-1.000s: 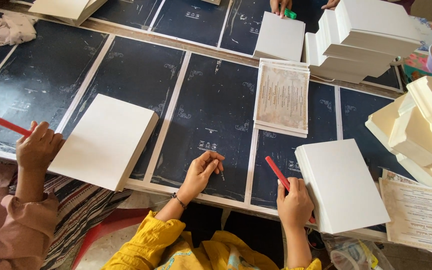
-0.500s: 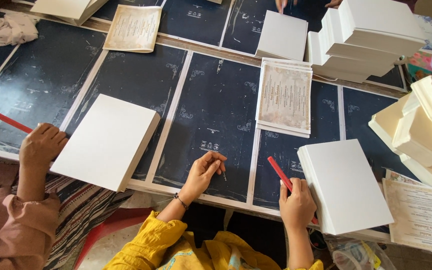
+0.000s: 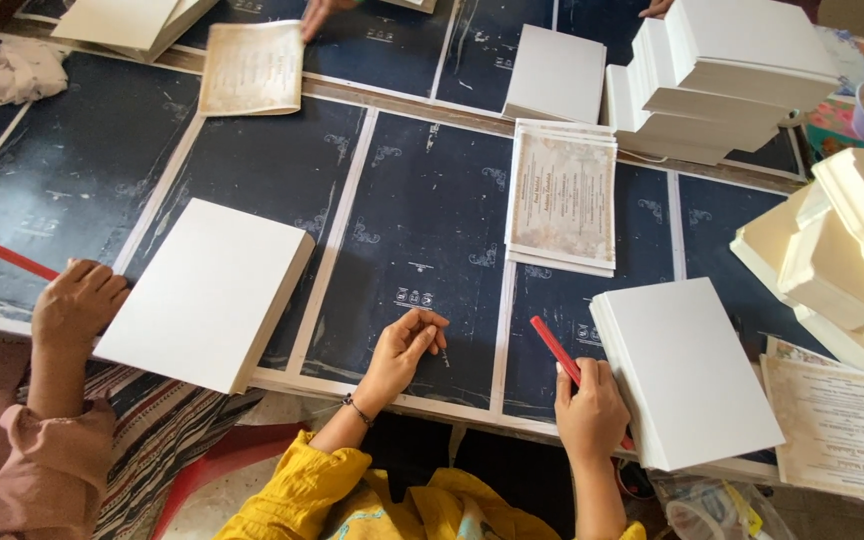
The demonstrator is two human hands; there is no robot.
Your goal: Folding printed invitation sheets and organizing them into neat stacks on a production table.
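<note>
My left hand (image 3: 404,352), with a bracelet at the wrist, rests on the dark printed sheet (image 3: 422,210), fingertips pinched together with nothing clearly in them. My right hand (image 3: 592,412) grips a red stick (image 3: 555,349) that points up and left. That hand touches the left edge of a thick white paper stack (image 3: 692,372). A pile of beige printed cards (image 3: 563,197) lies beyond both hands.
At the left, a co-worker's hand (image 3: 77,305) in a pink sleeve holds another red stick (image 3: 2,255) beside a second white stack (image 3: 207,292). A far hand (image 3: 324,12) touches a beige card (image 3: 252,68). White stacks (image 3: 722,75) and cream foam boxes (image 3: 842,260) fill the right.
A beige card has appeared at the far left, put down by a hand across the table. My own hands have hardly moved.
</note>
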